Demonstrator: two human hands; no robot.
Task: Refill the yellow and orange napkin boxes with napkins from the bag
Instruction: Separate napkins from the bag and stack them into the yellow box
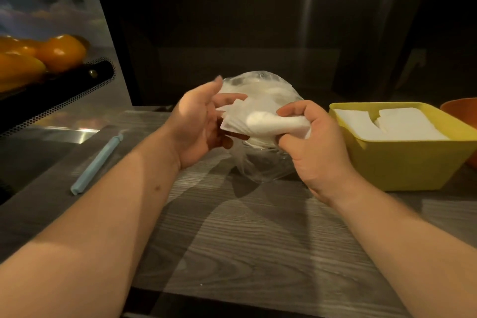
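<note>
The person is leaning both forearms in over a grey wood-grain bench (245, 240), and the hands are meeting above its middle. The right hand (312, 147) is gripping a fanned stack of white napkins (260, 119), with the thumb pressing on top and the fingers curling underneath, so the sheets are spreading out to the left. The left hand (196, 124) is lying loose, palm turned inward. Its upper fingers are stretching out almost straight to touch the edge of the stack, and its lower fingers are bending a little beneath it without clamping anything that can be made out. Behind and below the stack, a clear plastic bag (260, 82) is standing on the bench with more white paper showing through its crumpled film, and the held napkins are sitting at its open mouth. Just right of the right hand, a yellow box (413, 162) is resting on the bench, already holding flat white napkin piles (402, 124) nearly up to its rim. An orange box (459, 108) is peeking in behind it at the frame's right edge, mostly cut off. To the left, well apart from the bag, a pale blue clip stick (96, 162) is lying at a slant on the bench. Farther left, orange peppers (59, 51) are sitting on a dark perforated tray (64, 90).
</note>
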